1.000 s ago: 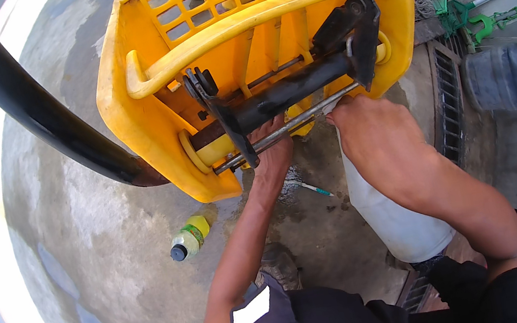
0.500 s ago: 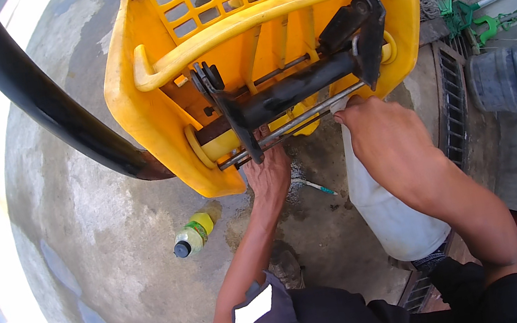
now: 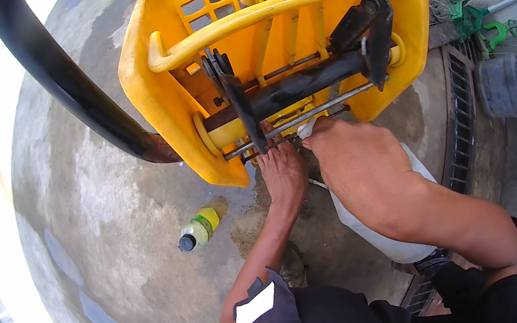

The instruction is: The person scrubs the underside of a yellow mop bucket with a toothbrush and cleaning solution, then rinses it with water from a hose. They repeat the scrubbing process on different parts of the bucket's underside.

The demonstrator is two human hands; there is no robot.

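the bottle (image 3: 199, 229) lies on the floor (image 3: 125, 184), left of the left hand (image 3: 284, 174). a container (image 3: 509, 86) sits right of the wringer (image 3: 309, 36).

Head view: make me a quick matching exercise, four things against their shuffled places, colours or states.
Things:
1. bottle
2. black tube
3. right hand
4. plastic wringer

Descriptions:
A. yellow, with a long handle
B. curved, at the upper left
C. on the concrete floor, dark cap
D. pinching something white

Pairs: 1-C, 2-B, 3-D, 4-A

No legible text or numbers.
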